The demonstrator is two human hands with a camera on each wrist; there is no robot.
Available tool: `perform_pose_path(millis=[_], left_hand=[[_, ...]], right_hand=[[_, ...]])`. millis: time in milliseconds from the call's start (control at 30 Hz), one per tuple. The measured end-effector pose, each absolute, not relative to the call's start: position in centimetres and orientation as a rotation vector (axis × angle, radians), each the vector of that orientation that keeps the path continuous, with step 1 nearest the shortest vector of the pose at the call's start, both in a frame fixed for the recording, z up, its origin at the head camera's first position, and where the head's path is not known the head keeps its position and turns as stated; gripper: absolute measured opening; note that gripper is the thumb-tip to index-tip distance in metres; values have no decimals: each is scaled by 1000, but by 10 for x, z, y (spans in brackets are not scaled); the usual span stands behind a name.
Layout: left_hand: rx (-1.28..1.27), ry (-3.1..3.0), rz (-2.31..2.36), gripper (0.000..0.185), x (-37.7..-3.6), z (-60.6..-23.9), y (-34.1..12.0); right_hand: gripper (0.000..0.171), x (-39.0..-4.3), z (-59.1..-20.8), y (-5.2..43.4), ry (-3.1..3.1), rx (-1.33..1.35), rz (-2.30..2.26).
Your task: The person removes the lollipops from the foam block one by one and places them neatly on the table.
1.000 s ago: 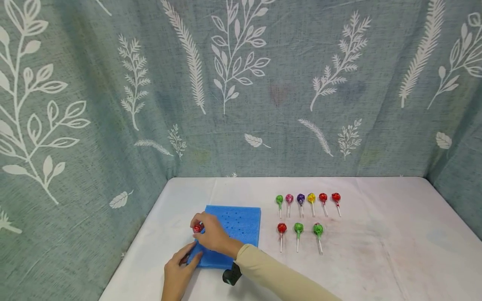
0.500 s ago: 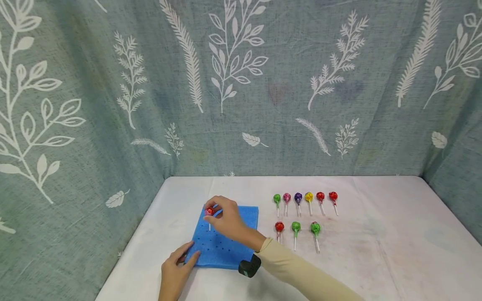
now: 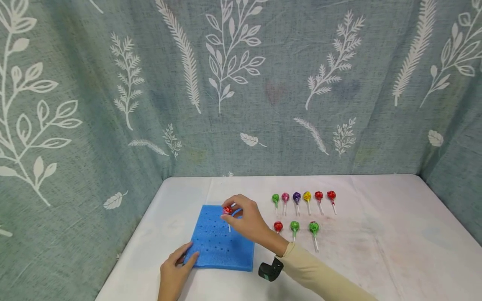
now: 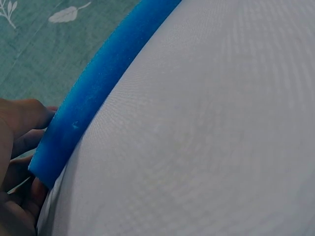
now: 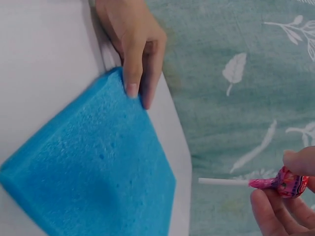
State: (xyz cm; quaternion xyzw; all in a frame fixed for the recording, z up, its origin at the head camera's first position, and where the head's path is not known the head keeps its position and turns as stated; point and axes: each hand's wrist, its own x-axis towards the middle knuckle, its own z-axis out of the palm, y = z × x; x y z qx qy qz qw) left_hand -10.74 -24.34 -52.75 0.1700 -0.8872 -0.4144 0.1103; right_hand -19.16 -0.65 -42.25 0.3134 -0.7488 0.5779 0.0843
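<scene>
My right hand (image 3: 246,219) pinches a lollipop (image 3: 227,210) by its wrapped head between thumb and fingers, over the far right part of a blue foam block (image 3: 237,257). In the right wrist view the lollipop (image 5: 291,184) has a pink, red and purple wrapper, and its white stick points away from the fingers. Rows of small dark holes run across the foam's top. My left hand (image 3: 176,267) grips the foam's near left corner. The right wrist view shows the left thumb (image 5: 132,73) on top with the fingers beside the edge.
Right of the foam lie lollipops in two rows. The far row has several, including a purple one (image 3: 296,196) and a yellow one (image 3: 307,196). Nearer are a red one (image 3: 278,226) and two green ones. A leaf-patterned curtain (image 3: 241,92) stands behind the white table (image 3: 357,259).
My right hand has carried the lollipop from the foam's left edge up and rightward, its stick now showing below the fingers. My left hand stays at the corner.
</scene>
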Motion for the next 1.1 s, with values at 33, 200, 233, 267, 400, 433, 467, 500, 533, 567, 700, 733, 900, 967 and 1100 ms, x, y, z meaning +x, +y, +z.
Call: perform_pose_path(millis=[33,200,233,267,400,433,467,500,533,567,700,733,900,967,1100], left_hand=[[497,-2607,-1215,47,-107,-527,-243],[491,-2613,-1218,46,-108,-527,-242],[491,-2612,-1220,46,-108,-527,-242],[491,-2609,-1223,45,-109,-527,-242],[475,-2594,-1212,47,-108,-526,-242],[474,-2588,-1210,47,-108,-526,-242],[473,-2587,-1202,48,-107,-526,-242],[470,-2586,-1197,49,-107,-525,-242],[465,-2586,-1193,50,-107,-525,-242],[467,-2588,-1194,50,-106,-525,-242],[481,-2607,-1203,48,-107,-525,-242],[487,-2614,-1204,48,-107,-525,-242],[497,-2628,-1204,47,-108,-525,-243],[495,-2627,-1199,47,-108,-525,-243],[496,-2636,-1179,47,-108,-525,-243]], right_hand=[[18,-191,-423,-4,-2231,925,1735],[20,-189,-429,9,-2231,848,1771],[20,-188,-430,11,-2231,833,1776],[20,-187,-429,14,-2233,818,1779],[19,-175,-417,25,-2232,788,1812],[19,-172,-414,27,-2237,781,1824],[19,-170,-410,30,-2242,774,1832],[19,-167,-408,33,-2248,768,1838],[19,-167,-408,35,-2256,759,1840],[19,-166,-407,38,-2264,746,1840],[19,-164,-407,47,-2296,676,1835],[19,-164,-408,49,-2299,657,1835],[20,-163,-408,60,-2321,567,1812],[20,-163,-409,65,-2336,525,1794],[20,-170,-423,76,-2354,429,1795]])
